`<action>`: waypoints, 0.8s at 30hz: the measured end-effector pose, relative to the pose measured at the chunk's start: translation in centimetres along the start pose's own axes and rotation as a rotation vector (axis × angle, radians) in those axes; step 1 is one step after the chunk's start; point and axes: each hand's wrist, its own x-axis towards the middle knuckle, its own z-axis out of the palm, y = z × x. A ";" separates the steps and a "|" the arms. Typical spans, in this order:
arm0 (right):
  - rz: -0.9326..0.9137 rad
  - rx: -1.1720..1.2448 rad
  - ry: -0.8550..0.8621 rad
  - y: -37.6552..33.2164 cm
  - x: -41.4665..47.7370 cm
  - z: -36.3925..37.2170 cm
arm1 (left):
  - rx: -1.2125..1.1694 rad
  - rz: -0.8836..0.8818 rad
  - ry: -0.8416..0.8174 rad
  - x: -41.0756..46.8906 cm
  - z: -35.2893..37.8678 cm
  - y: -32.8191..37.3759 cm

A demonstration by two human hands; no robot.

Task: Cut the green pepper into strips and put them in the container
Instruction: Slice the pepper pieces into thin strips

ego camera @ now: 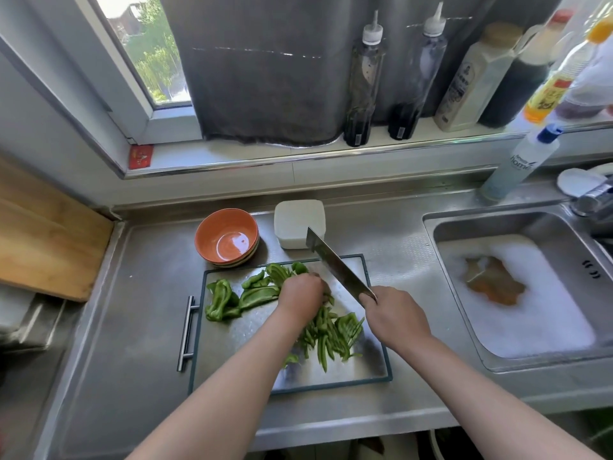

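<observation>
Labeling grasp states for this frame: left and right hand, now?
Left hand: fingers curled over pepper, holding it down.
Right hand: grips knife.

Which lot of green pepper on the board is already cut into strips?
The heap nearest the person, at the front right of the cutting board: thin, narrow strips. The pieces at its far left are broad, curled and uncut.

This is a home kitchen. A stainless steel tabletop (398, 234) runs under a window (149, 44) with a grey curtain (265, 78). A sink (497, 224) full of foamy water is set into its right end, with a tap (593, 197) at the far right corner. Along the windowsill (232, 154) stand bottles of sauce (363, 84), and a blue-capped squeeze bottle (517, 164) stands at the tabletop's far edge, near the sink.
</observation>
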 end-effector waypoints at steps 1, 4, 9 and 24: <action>0.005 0.003 -0.002 0.2 0.0 0.0 | -0.033 0.016 -0.006 -0.2 0.0 -0.1; 0.012 0.012 -0.007 0.5 0.1 0.0 | -0.280 0.010 0.058 -1.9 0.4 -0.7; 0.022 0.027 -0.009 0.6 -0.2 0.4 | -0.606 -0.065 0.347 -8.6 3.6 -1.9; 0.118 0.109 0.009 2.8 -2.2 3.7 | -0.519 -0.009 0.149 -6.7 7.0 2.6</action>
